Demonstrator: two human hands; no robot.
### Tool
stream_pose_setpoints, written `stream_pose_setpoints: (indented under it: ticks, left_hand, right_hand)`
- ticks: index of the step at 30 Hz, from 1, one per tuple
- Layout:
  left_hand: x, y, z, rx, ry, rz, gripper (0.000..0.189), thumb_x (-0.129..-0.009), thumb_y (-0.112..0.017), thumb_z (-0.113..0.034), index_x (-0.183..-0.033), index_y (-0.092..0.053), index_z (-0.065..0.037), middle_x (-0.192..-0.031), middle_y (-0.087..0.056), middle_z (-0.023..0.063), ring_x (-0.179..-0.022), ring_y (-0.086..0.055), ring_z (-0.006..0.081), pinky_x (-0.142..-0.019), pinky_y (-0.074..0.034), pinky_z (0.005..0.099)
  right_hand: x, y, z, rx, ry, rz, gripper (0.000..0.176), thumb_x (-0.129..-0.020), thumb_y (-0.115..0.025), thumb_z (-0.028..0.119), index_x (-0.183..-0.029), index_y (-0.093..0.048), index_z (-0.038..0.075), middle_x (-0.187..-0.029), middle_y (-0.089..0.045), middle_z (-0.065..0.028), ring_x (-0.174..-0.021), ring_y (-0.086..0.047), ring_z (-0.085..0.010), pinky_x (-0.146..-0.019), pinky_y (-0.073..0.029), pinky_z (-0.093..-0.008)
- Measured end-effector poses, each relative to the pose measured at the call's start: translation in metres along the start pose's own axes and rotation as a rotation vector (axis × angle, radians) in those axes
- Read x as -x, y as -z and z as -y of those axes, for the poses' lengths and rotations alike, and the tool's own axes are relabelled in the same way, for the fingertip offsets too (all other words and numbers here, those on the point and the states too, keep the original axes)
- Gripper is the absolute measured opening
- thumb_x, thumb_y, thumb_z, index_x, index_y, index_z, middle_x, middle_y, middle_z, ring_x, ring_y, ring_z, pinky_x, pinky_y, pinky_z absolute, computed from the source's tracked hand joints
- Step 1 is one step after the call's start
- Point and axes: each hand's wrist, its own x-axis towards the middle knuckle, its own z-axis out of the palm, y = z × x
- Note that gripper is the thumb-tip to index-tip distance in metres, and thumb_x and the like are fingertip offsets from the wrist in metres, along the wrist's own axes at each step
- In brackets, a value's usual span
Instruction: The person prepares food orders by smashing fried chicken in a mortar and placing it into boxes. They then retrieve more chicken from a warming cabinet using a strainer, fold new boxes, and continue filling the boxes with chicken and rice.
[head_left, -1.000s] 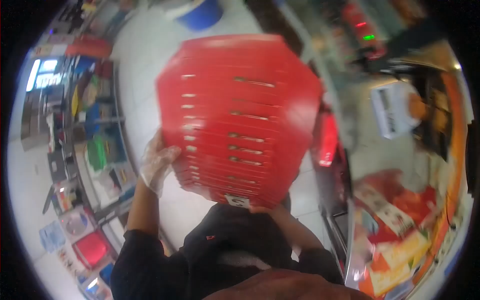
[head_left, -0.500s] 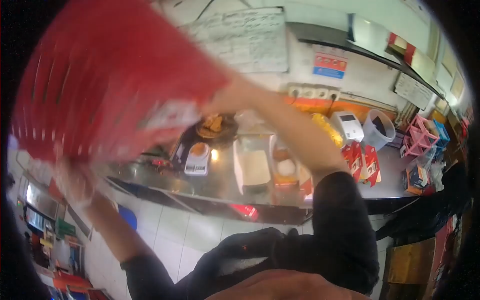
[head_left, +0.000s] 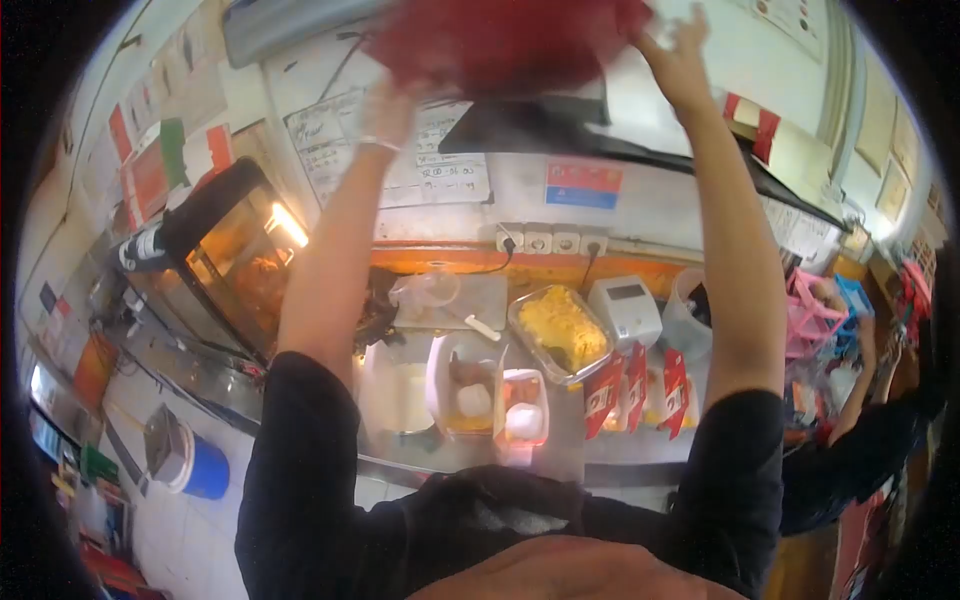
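Two-handed overhead hold, seen from the head camera. The red stack (head_left: 510, 40), blurred and cut off by the top edge of the view, lies above and between both hands, with its long axis running side to side from one hand to the other. The left hand (head_left: 388, 110) meets the stack's lower left corner from below. Blur hides its fingers, so it cannot be told whether they curl around the edge or only press on it. The right hand (head_left: 680, 62) lies against the stack's right edge with fingers spread and palm turned inward, a flat, open press and not a clasp. The stack therefore appears carried by pressure between the two hands, each about equally near its own end. The right hand sits slightly higher than the left, so the stack seems tilted down toward the left. Just below the stack and beyond the hands projects a dark shelf (head_left: 540, 125), and behind the left forearm hangs a whiteboard (head_left: 440, 165). Far below both hands lie the counter (head_left: 570, 460), a tub of yellow food (head_left: 560, 325) and a lit warming cabinet (head_left: 225, 255). Well to the right of the right arm, another person's sleeve (head_left: 850, 460) shows.
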Motion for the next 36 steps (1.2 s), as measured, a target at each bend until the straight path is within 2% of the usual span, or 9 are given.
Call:
stream_pose_setpoints:
  ticks: [1,3,7,9,13,17,26,31,36]
  left_hand:
    - [0.007,-0.039,0.009,0.625,0.085,-0.062,0.032,-0.093,-0.046,-0.014,-0.122,-0.059,-0.018,-0.122,-0.059,0.0136,-0.110,-0.057,0.0285,-0.096,-0.044,0.0373]
    - [0.006,-0.014,-0.017,0.268,0.170,0.505,0.035,-0.093,-0.045,-0.015,-0.124,-0.058,-0.027,-0.125,-0.058,0.0098,-0.113,-0.056,0.0268,-0.097,-0.044,0.0371]
    - [0.023,-0.042,0.014,-0.013,0.016,0.356,0.034,-0.093,-0.045,-0.018,-0.122,-0.058,-0.029,-0.125,-0.059,0.0059,-0.113,-0.056,0.0252,-0.097,-0.044,0.0366]
    - [0.001,0.007,-0.029,-0.213,0.396,0.447,0.028,-0.091,-0.050,-0.022,-0.117,-0.060,-0.026,-0.122,-0.061,0.0074,-0.110,-0.058,0.0258,-0.093,-0.046,0.0369]
    - [0.003,0.038,-0.096,0.085,0.192,-0.279,0.019,-0.085,-0.063,-0.026,-0.097,-0.064,-0.012,-0.095,-0.065,0.0109,-0.091,-0.062,0.0287,-0.084,-0.047,0.0407]
    - [-0.012,0.077,-0.198,0.268,-0.521,-0.202,0.012,-0.079,-0.062,-0.017,-0.090,-0.066,-0.012,-0.086,-0.064,0.0014,-0.067,-0.061,0.0224,-0.057,-0.048,0.0312]
    - [-0.033,-0.009,-0.185,0.131,0.135,0.428,0.030,-0.084,-0.057,-0.043,-0.103,-0.068,-0.023,-0.100,-0.068,0.0094,-0.094,-0.064,0.0264,-0.077,-0.052,0.0437]
    - [0.009,0.108,-0.176,-0.016,-0.133,0.451,0.033,-0.080,-0.064,-0.018,-0.112,-0.057,-0.011,-0.103,-0.063,0.0118,-0.096,-0.062,0.0278,-0.073,-0.053,0.0402]
    - [0.094,0.229,-0.103,-0.239,0.009,0.795,0.030,-0.084,-0.058,-0.017,-0.112,-0.058,-0.006,-0.102,-0.064,0.0124,-0.096,-0.061,0.0287,-0.076,-0.051,0.0363]
  right_hand:
    - [0.009,0.015,0.020,0.233,0.208,0.054,0.091,-0.077,-0.070,0.026,-0.146,-0.017,0.000,-0.125,-0.046,-0.0286,-0.120,-0.045,-0.0391,-0.106,-0.033,-0.0403]
    - [0.020,0.024,0.053,0.388,0.464,0.066,0.075,-0.075,-0.073,0.036,-0.135,-0.044,0.000,-0.127,-0.054,-0.0218,-0.119,-0.051,-0.0308,-0.102,-0.038,-0.0400]
    - [0.040,0.028,0.062,0.370,0.317,0.667,0.065,-0.074,-0.073,0.030,-0.130,-0.052,0.006,-0.126,-0.055,-0.0170,-0.117,-0.052,-0.0291,-0.101,-0.040,-0.0376]
    - [0.043,0.025,0.067,0.332,0.192,0.927,0.059,-0.075,-0.072,0.028,-0.127,-0.055,0.007,-0.128,-0.054,-0.0158,-0.115,-0.053,-0.0280,-0.099,-0.041,-0.0372]
    - [0.029,0.017,0.054,0.182,0.051,1.303,0.028,-0.080,-0.066,0.021,-0.100,-0.068,0.002,-0.085,-0.067,-0.0116,-0.077,-0.063,-0.0230,-0.075,-0.049,-0.0320]
    - [0.026,0.018,0.030,0.479,0.190,0.971,0.022,-0.084,-0.058,0.017,-0.090,-0.064,-0.004,-0.070,-0.062,-0.0143,-0.061,-0.055,-0.0257,-0.063,-0.044,-0.0373]
    - [0.054,-0.008,0.117,0.673,0.200,1.000,0.025,-0.089,-0.057,0.022,-0.102,-0.066,0.002,-0.093,-0.066,-0.0204,-0.081,-0.063,-0.0324,-0.070,-0.051,-0.0404]
    - [0.058,0.009,0.215,1.098,0.391,0.445,0.030,-0.087,-0.061,0.027,-0.105,-0.065,0.004,-0.092,-0.066,-0.0177,-0.079,-0.066,-0.0306,-0.070,-0.056,-0.0383]
    - [0.104,-0.058,0.254,0.318,0.204,0.040,0.044,-0.084,-0.062,0.029,-0.114,-0.049,0.000,-0.106,-0.049,-0.0166,-0.091,-0.051,-0.0339,-0.080,-0.047,-0.0394]
